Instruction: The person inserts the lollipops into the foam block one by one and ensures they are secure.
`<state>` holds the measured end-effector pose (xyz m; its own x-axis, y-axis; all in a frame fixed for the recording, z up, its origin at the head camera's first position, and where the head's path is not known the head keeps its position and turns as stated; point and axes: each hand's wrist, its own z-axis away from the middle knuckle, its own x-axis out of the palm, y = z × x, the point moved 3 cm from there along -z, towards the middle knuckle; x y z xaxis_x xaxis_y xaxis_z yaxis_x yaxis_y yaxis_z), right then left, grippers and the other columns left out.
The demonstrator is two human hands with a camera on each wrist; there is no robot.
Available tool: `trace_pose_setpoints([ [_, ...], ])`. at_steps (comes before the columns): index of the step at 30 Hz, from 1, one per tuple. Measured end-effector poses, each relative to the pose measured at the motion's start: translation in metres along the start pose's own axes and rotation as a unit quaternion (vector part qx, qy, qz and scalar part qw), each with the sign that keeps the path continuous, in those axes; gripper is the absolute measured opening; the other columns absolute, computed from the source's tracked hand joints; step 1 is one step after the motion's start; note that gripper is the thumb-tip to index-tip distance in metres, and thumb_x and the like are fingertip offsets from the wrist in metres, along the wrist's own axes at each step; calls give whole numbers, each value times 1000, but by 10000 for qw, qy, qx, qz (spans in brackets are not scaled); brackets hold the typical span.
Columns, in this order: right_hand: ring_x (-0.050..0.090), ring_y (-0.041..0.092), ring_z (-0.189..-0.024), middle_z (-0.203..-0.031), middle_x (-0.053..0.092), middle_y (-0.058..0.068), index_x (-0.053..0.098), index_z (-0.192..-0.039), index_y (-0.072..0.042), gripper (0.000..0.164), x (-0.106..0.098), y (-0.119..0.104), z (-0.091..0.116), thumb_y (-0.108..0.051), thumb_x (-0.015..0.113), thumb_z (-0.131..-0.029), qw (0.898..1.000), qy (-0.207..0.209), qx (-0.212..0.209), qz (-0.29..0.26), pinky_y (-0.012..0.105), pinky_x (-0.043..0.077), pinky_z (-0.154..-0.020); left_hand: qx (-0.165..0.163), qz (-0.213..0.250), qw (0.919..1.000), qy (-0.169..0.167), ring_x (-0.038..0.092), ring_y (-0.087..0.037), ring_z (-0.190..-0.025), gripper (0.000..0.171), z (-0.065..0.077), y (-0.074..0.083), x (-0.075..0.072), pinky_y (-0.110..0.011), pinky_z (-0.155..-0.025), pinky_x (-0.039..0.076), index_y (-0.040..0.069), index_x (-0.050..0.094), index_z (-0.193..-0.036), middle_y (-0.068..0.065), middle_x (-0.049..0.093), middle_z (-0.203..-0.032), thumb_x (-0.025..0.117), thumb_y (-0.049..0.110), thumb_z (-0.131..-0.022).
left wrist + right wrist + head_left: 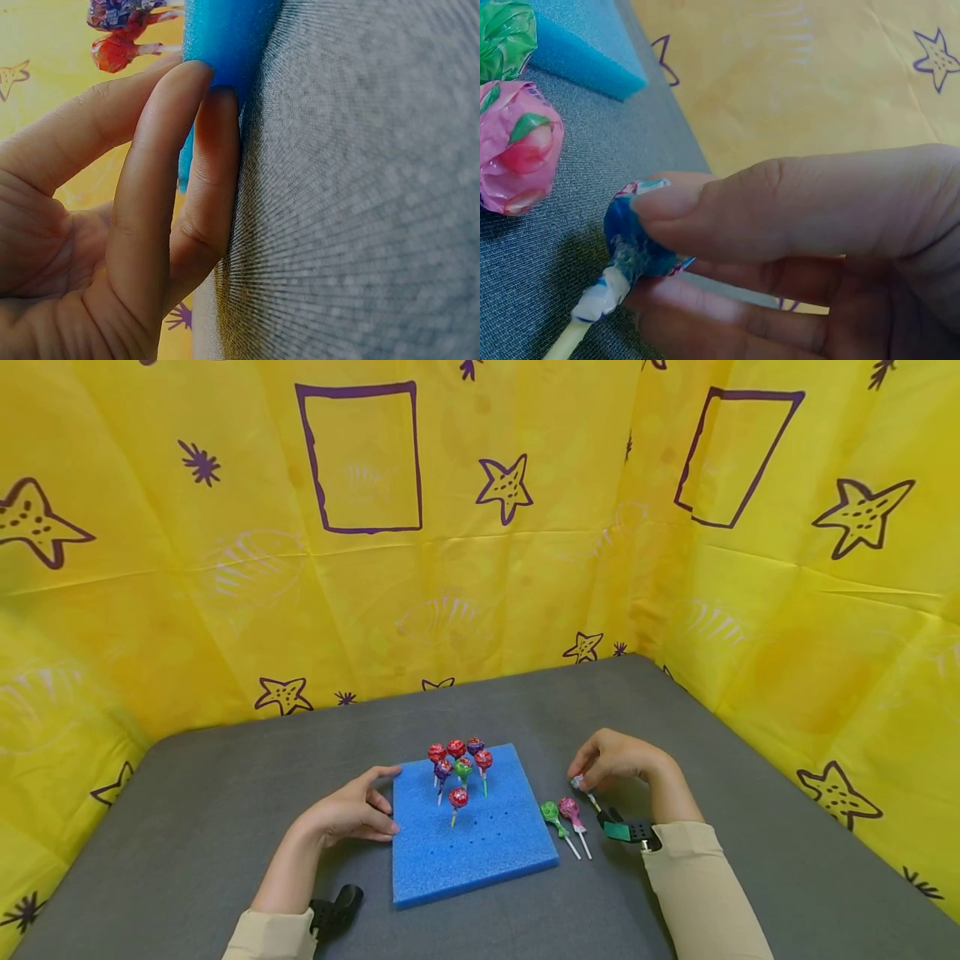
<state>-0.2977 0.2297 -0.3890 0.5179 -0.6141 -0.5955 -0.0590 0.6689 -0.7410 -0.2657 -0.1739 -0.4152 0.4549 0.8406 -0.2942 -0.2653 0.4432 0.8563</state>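
Note:
A blue foam block [480, 852] lies flat on the table, with several wrapped lollipops, such as a red one [458, 798], standing upright in its back half. My left hand [348, 808] touches the block's left edge, thumb and fingers spread along it. In the left wrist view the fingertips [196, 73] rest against the foam. To the block's right, my right hand [617, 758] pinches a blue-wrapped lollipop [626, 232] by its head, the stick pointing down toward me. Beside that hand, a green lollipop [551, 812] and a pink lollipop [570, 810] lie on the table.
Small holes [472, 842] dot the front half of the foam. The grey tabletop [240, 793] surrounds the block. A yellow patterned cloth [450, 568] hangs behind and at both sides. Each wrist bears a black strap [336, 913].

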Motion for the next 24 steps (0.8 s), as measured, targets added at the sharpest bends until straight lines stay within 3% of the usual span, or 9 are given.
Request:
trace_pose_setpoints([
  [24,67,19,-89,-106,74,14,73,-108,1,29,-6,-9,-4,-12,74,-83,9929,627,-998,-179,33,59,-85,-15,20,10000,22,63,-19,-77,93,-1,-1,-1,-32,-72,64,14,23,-154,-11,49,-98,77,-1,-80],
])
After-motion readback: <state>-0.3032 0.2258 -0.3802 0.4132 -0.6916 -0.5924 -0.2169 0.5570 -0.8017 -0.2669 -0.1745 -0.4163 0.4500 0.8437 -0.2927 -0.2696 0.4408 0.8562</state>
